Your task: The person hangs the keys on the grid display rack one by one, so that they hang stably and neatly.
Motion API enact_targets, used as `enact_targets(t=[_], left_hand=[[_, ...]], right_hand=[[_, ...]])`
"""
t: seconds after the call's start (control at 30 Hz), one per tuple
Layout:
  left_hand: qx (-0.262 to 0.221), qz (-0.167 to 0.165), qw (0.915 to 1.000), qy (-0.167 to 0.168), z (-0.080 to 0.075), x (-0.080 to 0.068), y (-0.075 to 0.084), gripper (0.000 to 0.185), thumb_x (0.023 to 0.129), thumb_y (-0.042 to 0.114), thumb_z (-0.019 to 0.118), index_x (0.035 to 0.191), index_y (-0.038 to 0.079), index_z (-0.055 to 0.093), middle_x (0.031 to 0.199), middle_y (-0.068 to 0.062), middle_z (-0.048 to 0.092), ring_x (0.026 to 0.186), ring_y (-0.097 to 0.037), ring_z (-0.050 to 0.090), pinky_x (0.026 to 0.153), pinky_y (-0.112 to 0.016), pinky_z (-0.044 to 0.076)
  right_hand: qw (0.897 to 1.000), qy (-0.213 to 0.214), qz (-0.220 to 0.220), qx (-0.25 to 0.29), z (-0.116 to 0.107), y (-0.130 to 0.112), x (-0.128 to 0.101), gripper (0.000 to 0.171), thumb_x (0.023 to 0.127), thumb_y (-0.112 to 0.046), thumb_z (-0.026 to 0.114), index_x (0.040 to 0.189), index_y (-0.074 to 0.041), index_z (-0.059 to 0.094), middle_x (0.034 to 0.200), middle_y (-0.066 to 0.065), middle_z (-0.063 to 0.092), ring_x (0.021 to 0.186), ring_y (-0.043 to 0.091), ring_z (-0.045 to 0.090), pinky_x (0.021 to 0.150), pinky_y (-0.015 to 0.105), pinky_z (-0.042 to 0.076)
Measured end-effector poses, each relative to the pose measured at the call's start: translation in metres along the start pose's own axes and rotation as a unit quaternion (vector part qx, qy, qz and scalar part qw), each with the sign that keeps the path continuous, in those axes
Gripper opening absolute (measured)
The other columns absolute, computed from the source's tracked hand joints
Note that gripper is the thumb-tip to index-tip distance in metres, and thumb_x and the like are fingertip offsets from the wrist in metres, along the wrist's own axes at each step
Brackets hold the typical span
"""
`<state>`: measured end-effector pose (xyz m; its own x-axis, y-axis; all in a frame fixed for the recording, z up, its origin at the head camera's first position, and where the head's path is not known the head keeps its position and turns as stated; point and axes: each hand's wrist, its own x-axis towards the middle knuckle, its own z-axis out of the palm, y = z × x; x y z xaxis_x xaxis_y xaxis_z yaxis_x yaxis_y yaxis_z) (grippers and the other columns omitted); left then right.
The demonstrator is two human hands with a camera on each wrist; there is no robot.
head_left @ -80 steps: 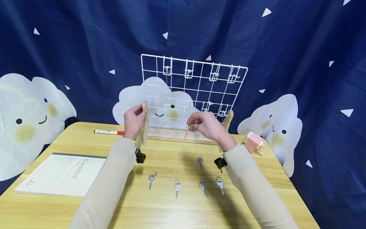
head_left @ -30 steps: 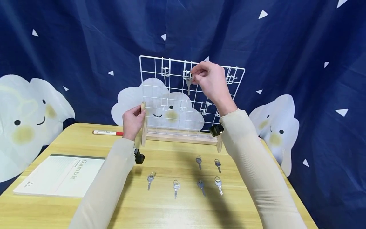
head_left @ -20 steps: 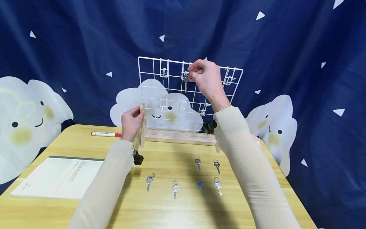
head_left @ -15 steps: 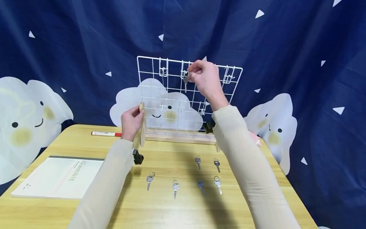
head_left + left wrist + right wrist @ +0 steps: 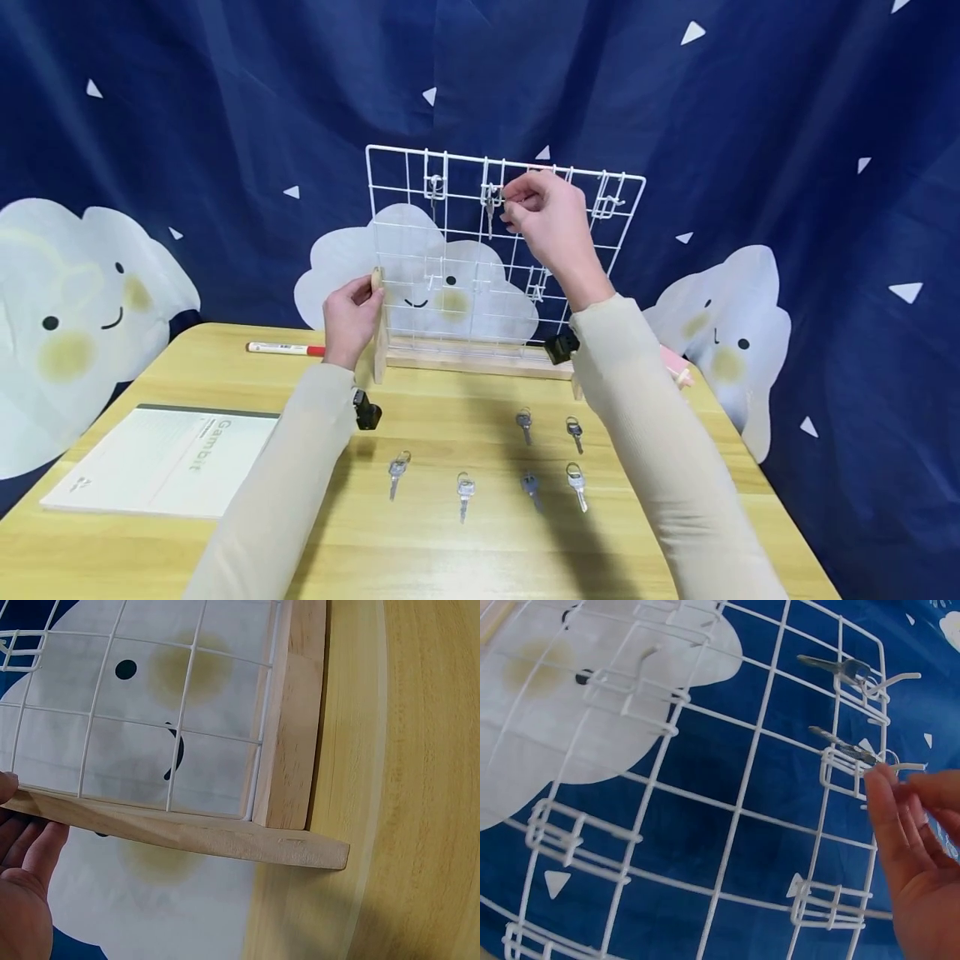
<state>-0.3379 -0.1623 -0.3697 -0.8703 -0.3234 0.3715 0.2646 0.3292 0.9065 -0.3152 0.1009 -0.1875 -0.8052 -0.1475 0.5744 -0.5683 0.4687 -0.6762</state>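
Note:
A white wire grid rack [image 5: 480,229] on a wooden base stands at the back of the table. My left hand [image 5: 350,321] grips its left wooden upright [image 5: 172,829], thumb on one side and fingers on the other. On the second hook of the top row hangs a key [image 5: 491,218] by its ring, in the right wrist view the key [image 5: 844,745] beside my fingertips. My right hand [image 5: 551,221] is just right of that key, thumb and forefinger slightly parted in the head view. Another key [image 5: 840,669] hangs on the leftmost top hook.
Several keys with rings, such as one key [image 5: 465,496], lie on the table [image 5: 420,558] in front of the rack. A notebook [image 5: 165,458] and a red-capped marker [image 5: 281,347] are at left. A pink object [image 5: 675,364] is partly behind the right sleeve.
My right hand has raised a key from low before the rack to the second top hook. The key now hangs there, turned more edge-on, and the fingers have let go. My left hand keeps its grip.

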Motion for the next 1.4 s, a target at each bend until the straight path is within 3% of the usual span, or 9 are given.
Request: enact_targets(t=[0.2, 0.47, 0.73, 1.07, 1.2, 1.4], left_hand=[[-0.002, -0.004, 1.0000, 0.000, 0.002, 0.000, 0.002, 0.035, 0.095, 0.009, 0.065, 0.128, -0.001, 0.063, 0.124, -0.018, 0.064, 0.112, -0.025, 0.063, 0.095, -0.030, 0.051], [-0.020, -0.011, 0.9997, -0.002, 0.002, 0.000, -0.002, 0.035, 0.094, 0.006, 0.065, 0.128, -0.002, 0.063, 0.124, -0.019, 0.064, 0.114, -0.026, 0.062, 0.096, -0.030, 0.051], [-0.002, -0.020, 0.9998, -0.002, 0.004, 0.000, 0.000, 0.037, 0.096, 0.010, 0.064, 0.131, 0.000, 0.062, 0.128, -0.018, 0.062, 0.115, -0.025, 0.061, 0.096, -0.029, 0.050], [-0.004, 0.009, 1.0000, 0.000, 0.001, 0.001, -0.002, 0.035, 0.093, 0.004, 0.065, 0.127, -0.005, 0.063, 0.123, -0.022, 0.063, 0.113, -0.028, 0.062, 0.095, -0.029, 0.051], [-0.005, 0.007, 1.0000, -0.005, 0.003, 0.002, -0.002, 0.035, 0.094, 0.006, 0.065, 0.128, -0.003, 0.063, 0.124, -0.021, 0.063, 0.114, -0.027, 0.062, 0.095, -0.028, 0.051], [0.004, -0.006, 1.0000, -0.002, 0.003, 0.001, -0.002, 0.036, 0.095, 0.010, 0.064, 0.130, -0.001, 0.062, 0.126, -0.019, 0.062, 0.115, -0.026, 0.061, 0.096, -0.029, 0.051]], right_hand=[[0.997, -0.030, -0.048, -0.045, -0.010, 0.007, -0.019, 0.016, 0.089, 0.002, 0.063, 0.103, -0.003, 0.070, 0.090, 0.008, 0.066, 0.074, 0.017, 0.065, 0.066, 0.025, 0.054], [0.994, -0.059, -0.059, -0.064, -0.013, 0.023, -0.042, 0.014, 0.090, 0.000, 0.067, 0.103, -0.005, 0.070, 0.090, 0.003, 0.066, 0.078, 0.013, 0.062, 0.066, 0.027, 0.049], [0.991, -0.107, -0.052, -0.068, -0.021, 0.046, -0.075, 0.011, 0.090, -0.001, 0.068, 0.100, -0.005, 0.071, 0.094, 0.002, 0.067, 0.082, 0.013, 0.063, 0.075, 0.030, 0.056], [0.990, -0.124, -0.024, -0.058, -0.027, 0.080, -0.108, 0.011, 0.088, 0.001, 0.070, 0.097, -0.005, 0.072, 0.092, 0.002, 0.067, 0.081, 0.014, 0.063, 0.072, 0.033, 0.057], [0.990, -0.123, -0.019, -0.064, -0.027, 0.090, -0.120, 0.010, 0.089, -0.001, 0.070, 0.098, -0.006, 0.073, 0.091, 0.002, 0.067, 0.081, 0.014, 0.062, 0.071, 0.032, 0.057], [0.986, -0.157, -0.003, -0.050, -0.022, 0.109, -0.138, 0.009, 0.090, -0.003, 0.070, 0.098, -0.007, 0.073, 0.093, 0.005, 0.068, 0.083, 0.016, 0.064, 0.071, 0.031, 0.058]])
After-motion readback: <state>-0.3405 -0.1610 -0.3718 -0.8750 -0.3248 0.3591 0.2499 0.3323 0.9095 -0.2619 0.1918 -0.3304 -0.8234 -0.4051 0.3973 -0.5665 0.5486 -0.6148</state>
